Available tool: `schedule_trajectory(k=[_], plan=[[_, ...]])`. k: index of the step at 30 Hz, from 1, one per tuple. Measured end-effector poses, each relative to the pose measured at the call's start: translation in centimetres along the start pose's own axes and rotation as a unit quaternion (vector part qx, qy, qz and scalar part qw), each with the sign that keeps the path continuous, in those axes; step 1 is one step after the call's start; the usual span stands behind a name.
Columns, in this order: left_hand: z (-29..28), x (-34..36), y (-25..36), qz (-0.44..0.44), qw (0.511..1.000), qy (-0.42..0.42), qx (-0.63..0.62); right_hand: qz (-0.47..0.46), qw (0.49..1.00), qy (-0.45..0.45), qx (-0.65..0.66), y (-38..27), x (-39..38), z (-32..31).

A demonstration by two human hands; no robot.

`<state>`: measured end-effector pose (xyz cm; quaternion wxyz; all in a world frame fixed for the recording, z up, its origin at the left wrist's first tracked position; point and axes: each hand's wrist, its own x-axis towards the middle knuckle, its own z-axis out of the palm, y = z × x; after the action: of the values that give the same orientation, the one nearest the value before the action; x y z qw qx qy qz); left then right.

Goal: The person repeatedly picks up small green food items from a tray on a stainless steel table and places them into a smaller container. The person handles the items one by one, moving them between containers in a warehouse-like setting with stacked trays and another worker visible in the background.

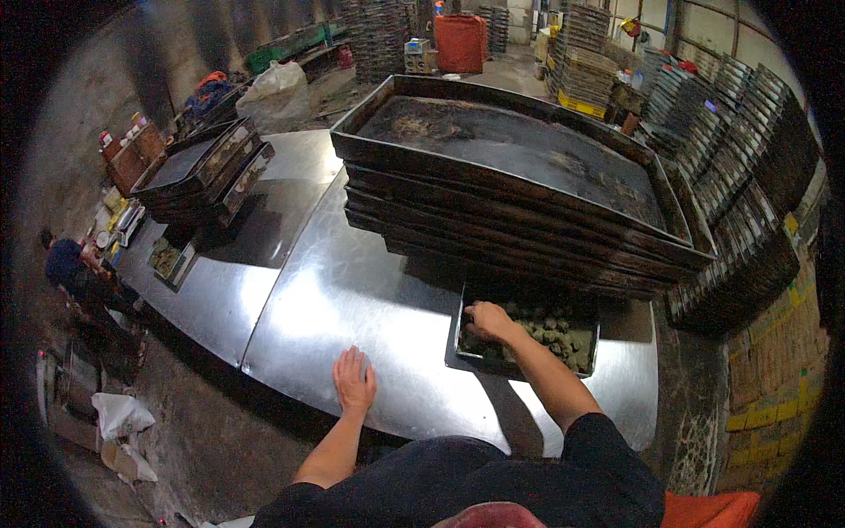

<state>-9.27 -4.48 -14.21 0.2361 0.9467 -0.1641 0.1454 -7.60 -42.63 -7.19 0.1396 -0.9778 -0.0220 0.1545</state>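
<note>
My left hand [354, 385] rests palm down on the shiny metal tabletop [308, 308], its fingers stretched out and holding nothing. To the right, my right hand [489, 322] reaches into the left end of a shallow dark rectangular tray [459, 339]. Its fingers are curled downward; whatever they grip is hidden. Several greenish-grey, dough-like lumps [554, 336] lie in the tray, mostly right of this hand. My right forearm crosses over the tray's near side and covers part of it.
A tall stack of big dark metal trays [528, 158] stands just beyond the small tray. Smaller trays [202, 167] are piled at the table's far left, near another tray of lumps [167, 257]. A person [75, 268] is at the left. Racks of trays [739, 132] rise at right.
</note>
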Motion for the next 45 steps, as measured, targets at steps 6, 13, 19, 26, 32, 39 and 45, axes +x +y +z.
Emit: schedule_trajectory(k=[6, 13, 19, 26, 32, 39, 45], plan=[[0.4, 0.3, -0.2, 0.01, 1.0, 0.003, -0.005, 0.033, 0.991, 0.125, -0.045, -0.8, 0.4, 1.4], [-0.2, -0.1, -0.2, -0.002, 1.0, -0.002, -0.017, 0.046, 0.981, 0.181, -0.043, -1.8, 1.1, 2.1], [0.7, -0.1, -1.3, -0.001, 1.0, 0.01, 0.001, 0.204, 0.898, 0.254, 0.294, 1.8, 0.0, -1.2], [0.6, -0.3, -0.9, 0.002, 1.0, 0.009, -0.001, 0.224, 0.464, 0.213, 0.83, 1.5, -5.2, -3.9], [0.6, 0.0, -0.1, 0.022, 1.0, 0.006, -0.008, 0.205, 0.398, 0.152, 0.881, 6.2, -4.0, 0.6], [-0.2, -0.1, -0.1, 0.01, 1.0, -0.001, -0.021, 0.253, 0.421, 0.199, 0.848, 2.5, -4.5, -1.9], [0.7, -0.2, -0.3, 0.01, 1.0, -0.001, -0.013, 0.277, 0.494, 0.278, 0.776, 2.2, -4.0, -1.1]])
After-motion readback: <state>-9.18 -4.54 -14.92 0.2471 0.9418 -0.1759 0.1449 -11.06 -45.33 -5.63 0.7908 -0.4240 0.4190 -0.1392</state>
